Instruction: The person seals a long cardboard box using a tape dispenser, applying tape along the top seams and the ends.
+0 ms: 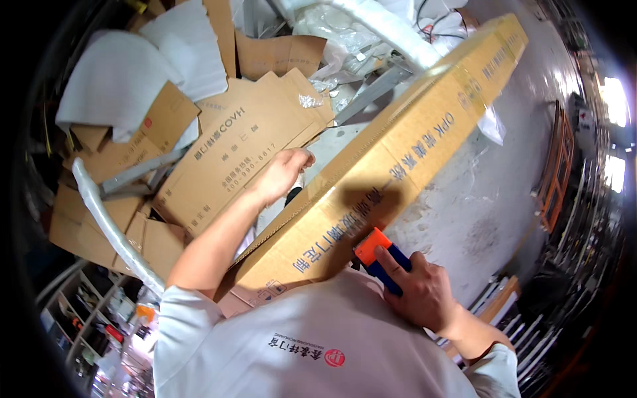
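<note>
Concrete floor [504, 179]; right hand [421, 288] grips, seemingly, a box cutter [375, 255].

brown cardboard box [398, 152] with blue print; orange-and-blue cutter [378, 260]; white shirt [318, 345] with a red emblem.

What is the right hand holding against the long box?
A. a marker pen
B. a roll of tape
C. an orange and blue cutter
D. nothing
C: the right hand grips an orange and blue cutter with its orange end at the side of the long box, while the left hand rests on the box's far edge.
</note>
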A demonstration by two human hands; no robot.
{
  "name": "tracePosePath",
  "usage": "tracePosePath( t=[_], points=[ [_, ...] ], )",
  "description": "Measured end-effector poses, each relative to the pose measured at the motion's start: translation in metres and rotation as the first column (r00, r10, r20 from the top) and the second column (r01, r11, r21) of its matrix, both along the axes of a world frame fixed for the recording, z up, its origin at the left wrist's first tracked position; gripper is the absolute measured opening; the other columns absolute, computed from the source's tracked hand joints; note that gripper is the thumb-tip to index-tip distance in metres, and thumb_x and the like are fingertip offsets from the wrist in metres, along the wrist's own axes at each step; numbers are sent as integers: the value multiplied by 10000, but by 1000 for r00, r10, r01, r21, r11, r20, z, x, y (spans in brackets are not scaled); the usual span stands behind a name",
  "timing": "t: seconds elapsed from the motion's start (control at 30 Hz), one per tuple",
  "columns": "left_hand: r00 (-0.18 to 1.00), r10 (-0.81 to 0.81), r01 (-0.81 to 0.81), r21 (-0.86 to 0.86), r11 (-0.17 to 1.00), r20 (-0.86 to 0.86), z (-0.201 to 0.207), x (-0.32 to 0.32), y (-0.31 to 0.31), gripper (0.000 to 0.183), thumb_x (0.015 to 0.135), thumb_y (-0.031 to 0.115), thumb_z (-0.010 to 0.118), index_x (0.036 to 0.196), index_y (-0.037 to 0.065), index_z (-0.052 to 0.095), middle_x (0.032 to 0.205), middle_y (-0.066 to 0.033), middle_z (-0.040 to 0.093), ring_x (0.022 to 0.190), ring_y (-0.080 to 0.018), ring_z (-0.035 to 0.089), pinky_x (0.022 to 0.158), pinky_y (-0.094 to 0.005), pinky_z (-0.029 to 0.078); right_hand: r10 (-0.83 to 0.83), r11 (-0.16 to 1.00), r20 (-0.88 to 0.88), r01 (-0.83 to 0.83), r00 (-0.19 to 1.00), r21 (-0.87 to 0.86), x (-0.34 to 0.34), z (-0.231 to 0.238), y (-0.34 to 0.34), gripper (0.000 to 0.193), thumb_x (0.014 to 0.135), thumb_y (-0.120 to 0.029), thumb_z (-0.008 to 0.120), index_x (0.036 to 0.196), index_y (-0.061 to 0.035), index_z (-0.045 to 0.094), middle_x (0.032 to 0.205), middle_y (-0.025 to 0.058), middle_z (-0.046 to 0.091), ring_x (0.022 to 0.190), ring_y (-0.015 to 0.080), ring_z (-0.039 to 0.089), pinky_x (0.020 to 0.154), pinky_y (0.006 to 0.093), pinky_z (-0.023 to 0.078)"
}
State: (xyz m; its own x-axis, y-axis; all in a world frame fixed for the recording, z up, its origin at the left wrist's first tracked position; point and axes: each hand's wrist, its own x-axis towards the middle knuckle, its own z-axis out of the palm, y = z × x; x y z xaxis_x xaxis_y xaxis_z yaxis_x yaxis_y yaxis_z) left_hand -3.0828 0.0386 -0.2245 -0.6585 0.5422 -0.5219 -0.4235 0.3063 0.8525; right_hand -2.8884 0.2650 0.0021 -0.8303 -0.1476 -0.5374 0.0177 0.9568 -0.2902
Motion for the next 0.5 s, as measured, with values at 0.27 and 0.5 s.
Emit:
tracePosePath(
  t=[0.27,0.5],
  points=[
    [991,-114,98,-198,975,-71,64,21,23,489,1028,312,363,1224,-34,647,1154,-191,688,1061,-275,644,974,-350,469,-149,984,-208,123,967,-133,127,-155,56,670,795,-234,748,1439,-296,569,868,175,568,629,349,616,580,464,529],
    [950,-15,90,-226,970,313,35,8,36,421,1054,315,468,1264,-24,600,1145,-175,689,997,-223,684,841,-394,577,-240,939,-320,136,917,-315,103,-232,28,797,769,-182,778,1502,-283,482,1084,204,559,807,376,653,711,471,550]
  ],
)
